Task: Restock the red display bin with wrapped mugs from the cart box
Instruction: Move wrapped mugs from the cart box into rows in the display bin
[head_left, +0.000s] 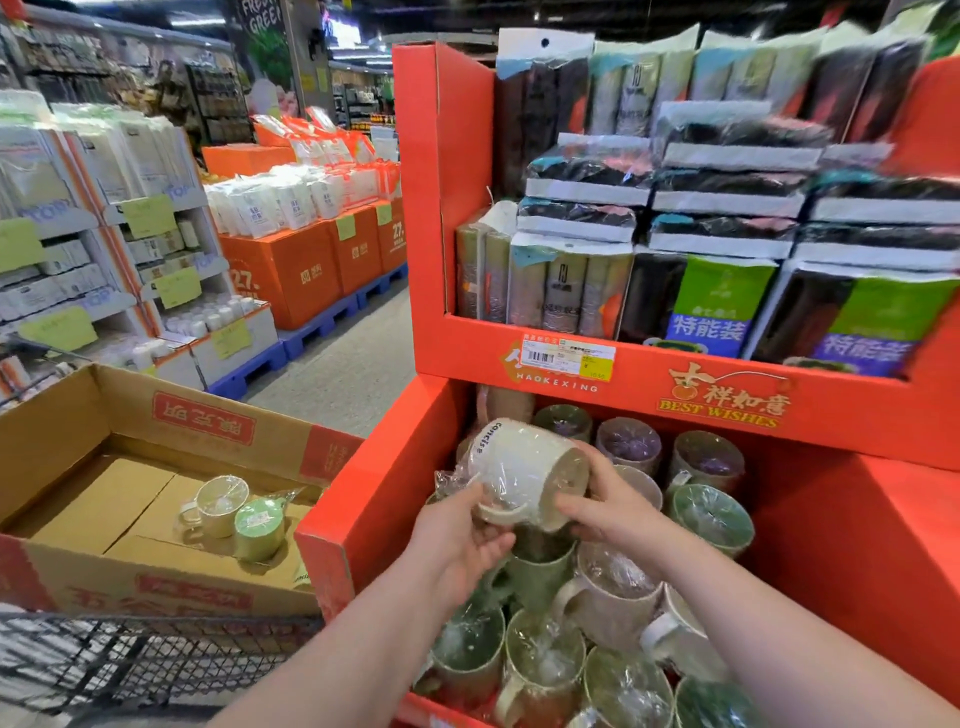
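A white plastic-wrapped mug (519, 467) lies on its side above the red display bin (384, 483). My left hand (462, 535) grips it from below near its handle, and my right hand (602, 504) holds its base end. Beneath them the bin holds several wrapped mugs, green, cream and purple-lined. On the left the cardboard cart box (78, 421) sits on a wire cart. In its near right corner stand a cream mug (218, 506) and a green mug (260, 527), both wrapped.
The bin's upper red shelf (675, 379) overhangs the back of the mug pile and carries packs of bagged goods. The wire cart (130, 660) stands left of the bin. Orange boxed displays and white shelving line the aisle beyond.
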